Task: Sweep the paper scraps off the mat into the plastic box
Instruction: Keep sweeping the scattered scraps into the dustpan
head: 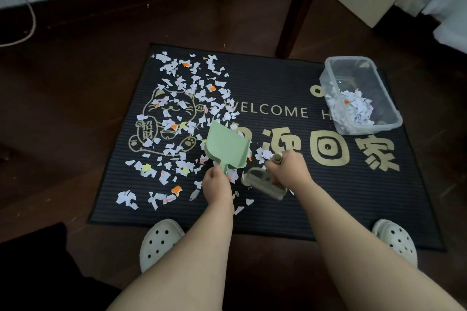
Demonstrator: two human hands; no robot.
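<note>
At the far left we see a white cable (30, 20) on the dark floor. Next, the paper scraps (182, 98) lie spread over the left half of the mat (278, 209), covering the printed cat. The left hand (217, 184) grasps the handle of a green dustpan (227, 146), which is tilted among the scraps. Just beside it, the right hand (290, 169) is clenched around a beige brush (262, 183). A dark table leg (300, 7) stands behind the mat. The plastic box (348, 58) sits on the mat's far right corner, with scraps inside.
</note>
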